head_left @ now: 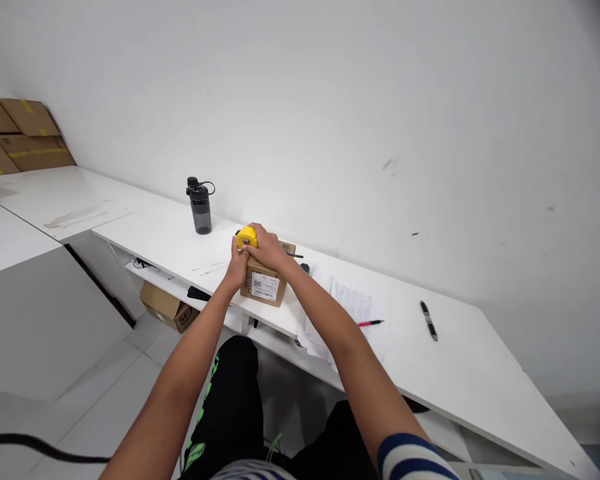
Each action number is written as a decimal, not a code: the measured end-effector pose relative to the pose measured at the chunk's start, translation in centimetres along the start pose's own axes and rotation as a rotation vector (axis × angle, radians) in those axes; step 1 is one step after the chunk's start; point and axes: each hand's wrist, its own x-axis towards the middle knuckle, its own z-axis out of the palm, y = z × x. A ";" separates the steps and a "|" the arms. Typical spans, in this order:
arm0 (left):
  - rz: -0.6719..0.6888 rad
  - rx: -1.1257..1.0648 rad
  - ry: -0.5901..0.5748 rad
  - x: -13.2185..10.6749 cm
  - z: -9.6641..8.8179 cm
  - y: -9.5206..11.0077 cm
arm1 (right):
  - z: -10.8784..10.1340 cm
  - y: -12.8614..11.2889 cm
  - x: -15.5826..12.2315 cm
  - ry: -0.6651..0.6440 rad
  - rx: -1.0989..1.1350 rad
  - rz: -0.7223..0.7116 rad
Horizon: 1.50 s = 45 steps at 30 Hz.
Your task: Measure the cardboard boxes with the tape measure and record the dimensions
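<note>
A yellow tape measure (247, 237) is held just above the near-left part of a small brown cardboard box (286, 293) on the white desk. My right hand (269, 249) is wrapped over the tape measure from the right. My left hand (237, 268) is closed at its lower left side, with the fingertips against it, beside the box's left edge. Whether any blade is drawn out is hidden by the fingers. A white printed label (265, 287) covers the box's near side. A thin dark object (295, 255) sticks out over the box's top by my right wrist.
A dark water bottle (201, 212) stands behind on the left. Printed papers (353, 303), a red and black pen (371, 323) and a black marker pen (429, 321) lie to the right. Another carton (163, 305) is below the desk; stacked cartons (35, 143) fill the far left.
</note>
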 end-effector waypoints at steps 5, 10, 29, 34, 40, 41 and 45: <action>-0.094 0.045 0.007 -0.4 0.2 -0.1 | -1.2 1.3 -1.6 0.120 0.000 0.078; 0.013 0.113 0.033 0.4 -0.2 -0.1 | -3.9 2.8 -3.9 0.336 0.008 0.334; 0.038 0.181 0.097 -2.7 -0.6 2.6 | -1.4 1.1 -3.7 0.124 0.231 0.118; -0.077 -0.145 -0.223 -0.4 -1.3 0.7 | -1.6 0.5 -3.6 0.069 0.108 0.052; -0.030 -0.071 -0.137 -0.9 -0.5 0.6 | -3.2 -1.8 -7.4 0.074 -0.041 0.129; -0.023 -0.049 -0.120 -0.9 -0.5 0.6 | -3.7 -2.0 -8.8 0.093 -0.050 0.140; -0.023 -0.051 -0.094 -0.7 -0.4 0.3 | -5.8 -1.7 -15.1 0.172 -0.044 0.162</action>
